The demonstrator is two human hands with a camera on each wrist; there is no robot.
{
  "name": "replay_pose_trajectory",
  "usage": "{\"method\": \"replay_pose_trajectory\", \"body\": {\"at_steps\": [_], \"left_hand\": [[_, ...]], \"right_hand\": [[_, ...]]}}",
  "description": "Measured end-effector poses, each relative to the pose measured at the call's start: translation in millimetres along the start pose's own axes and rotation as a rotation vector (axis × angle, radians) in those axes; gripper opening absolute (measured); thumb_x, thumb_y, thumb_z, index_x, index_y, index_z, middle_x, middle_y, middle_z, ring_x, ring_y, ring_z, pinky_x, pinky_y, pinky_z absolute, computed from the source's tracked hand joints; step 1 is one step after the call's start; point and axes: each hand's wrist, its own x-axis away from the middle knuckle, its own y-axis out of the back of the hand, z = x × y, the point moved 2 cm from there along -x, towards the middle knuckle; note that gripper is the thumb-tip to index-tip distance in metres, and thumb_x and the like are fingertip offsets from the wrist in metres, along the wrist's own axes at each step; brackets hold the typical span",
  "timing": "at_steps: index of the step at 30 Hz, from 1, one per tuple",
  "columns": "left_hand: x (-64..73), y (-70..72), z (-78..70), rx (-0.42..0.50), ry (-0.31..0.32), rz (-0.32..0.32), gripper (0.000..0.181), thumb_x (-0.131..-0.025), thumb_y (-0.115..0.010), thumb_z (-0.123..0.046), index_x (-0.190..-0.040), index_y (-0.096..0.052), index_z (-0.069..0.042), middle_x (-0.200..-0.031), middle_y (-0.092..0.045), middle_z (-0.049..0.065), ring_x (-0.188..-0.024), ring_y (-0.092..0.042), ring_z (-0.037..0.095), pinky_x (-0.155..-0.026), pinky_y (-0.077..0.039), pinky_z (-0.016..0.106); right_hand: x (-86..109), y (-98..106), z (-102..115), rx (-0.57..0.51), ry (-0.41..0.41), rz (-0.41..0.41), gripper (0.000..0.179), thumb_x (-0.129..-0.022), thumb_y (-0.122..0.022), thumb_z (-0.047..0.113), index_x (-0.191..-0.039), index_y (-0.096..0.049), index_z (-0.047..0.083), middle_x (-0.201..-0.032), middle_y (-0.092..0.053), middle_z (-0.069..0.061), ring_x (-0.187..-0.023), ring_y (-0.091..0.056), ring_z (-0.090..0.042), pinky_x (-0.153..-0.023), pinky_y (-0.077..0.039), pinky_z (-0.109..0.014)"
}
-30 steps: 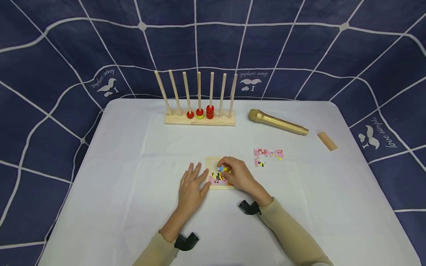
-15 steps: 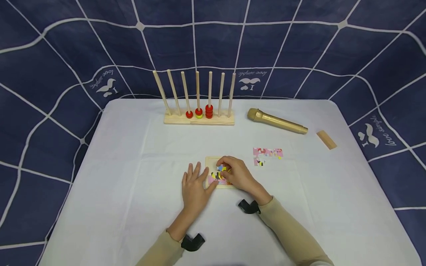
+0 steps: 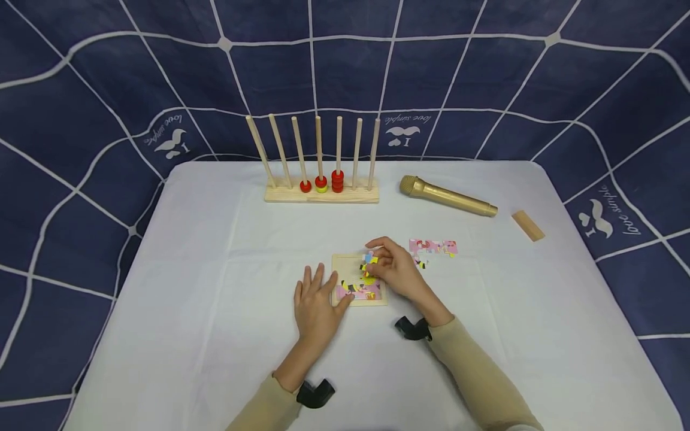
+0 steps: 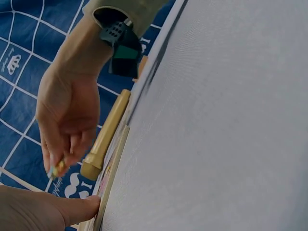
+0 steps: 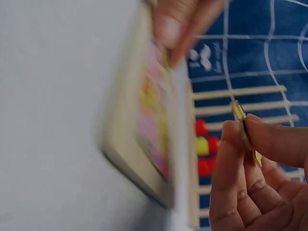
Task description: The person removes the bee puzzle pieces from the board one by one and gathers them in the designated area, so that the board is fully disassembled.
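Between thumb and fingers, my right hand [image 3: 399,270] pinches a jigsaw piece [image 3: 369,263] with yellow, blue and black print, raised over the upper right of a wooden puzzle tray [image 3: 345,261]. In the right wrist view this jigsaw piece [image 5: 244,126] is seen nearly edge-on. Along the tray's lower part lies a pink and yellow row of fitted pieces [image 3: 360,291]; the upper part shows bare wood. My left hand [image 3: 318,308] rests at the tray's left side with fingers spread, its thumb [image 4: 86,208] on the near left corner.
Several loose pink puzzle pieces [image 3: 433,246] lie right of the tray, partly behind my right hand. Farther back are a wooden peg stand [image 3: 323,194] with red and yellow beads, a gold microphone [image 3: 448,196] and a small brown strip [image 3: 528,225]. A blue patterned cloth [image 3: 345,72] hangs behind.
My right hand has lifted the jigsaw piece off the tray and moved slightly right and away, uncovering the tray's right side. The left hand first shifted a little right, its thumb coming over the tray.
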Motion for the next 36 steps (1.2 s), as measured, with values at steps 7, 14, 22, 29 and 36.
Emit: {"method": "replay_pose_trajectory", "body": {"at_steps": [7, 14, 22, 29, 36], "left_hand": [[0.2, -0.6, 1.4, 0.038, -0.004, -0.004, 0.057, -0.073, -0.086, -0.032, -0.120, -0.070, -0.004, -0.142, -0.052, 0.023, -0.140, -0.036, 0.045, -0.110, -0.027, 0.063], [-0.3, 1.1, 4.9, 0.051, -0.005, 0.010, 0.057, -0.075, -0.084, -0.033, -0.122, -0.068, -0.003, -0.143, -0.050, 0.023, -0.142, -0.033, 0.045, -0.111, -0.025, 0.064], [1.2, 1.7, 6.9, 0.079, -0.024, 0.032, 0.039, -0.088, -0.071, -0.020, -0.123, -0.068, -0.004, -0.145, -0.049, 0.022, -0.143, -0.031, 0.043, -0.112, -0.023, 0.062], [1.0, 4.0, 9.3, 0.081, -0.057, 0.031, 0.037, -0.087, -0.070, -0.011, -0.124, -0.067, -0.005, -0.144, -0.049, 0.021, -0.142, -0.033, 0.043, -0.112, -0.024, 0.061], [0.9, 4.6, 9.3, 0.064, -0.066, 0.031, 0.036, -0.088, -0.070, -0.012, -0.123, -0.068, -0.005, -0.144, -0.049, 0.021, -0.142, -0.034, 0.043, -0.111, -0.025, 0.062]], "right_hand": [[14.8, 62, 0, 0.016, -0.011, -0.207, 0.033, -0.087, -0.068, -0.002, -0.119, -0.060, -0.006, -0.086, -0.065, -0.019, -0.066, -0.065, -0.024, -0.059, -0.055, -0.030], [33.8, 110, -21, 0.067, -0.097, -0.375, 0.032, -0.089, -0.069, 0.003, -0.120, -0.064, -0.006, -0.082, -0.063, -0.004, -0.066, -0.066, -0.012, -0.061, -0.056, -0.024], [45.2, 123, -45, 0.140, -0.237, -0.415, 0.024, -0.089, -0.069, 0.006, -0.110, -0.064, -0.005, -0.079, -0.063, 0.000, -0.062, -0.059, -0.003, -0.057, -0.052, -0.019], [43.5, 115, -58, 0.217, -0.264, -0.404, 0.021, -0.088, -0.072, 0.008, -0.106, -0.070, -0.003, -0.086, -0.067, -0.014, -0.060, -0.058, 0.000, -0.056, -0.052, -0.017], [42.6, 109, -61, 0.233, -0.247, -0.408, 0.020, -0.086, -0.073, 0.006, -0.104, -0.070, -0.003, -0.081, -0.066, -0.013, -0.057, -0.058, 0.000, -0.054, -0.053, -0.017]]}}
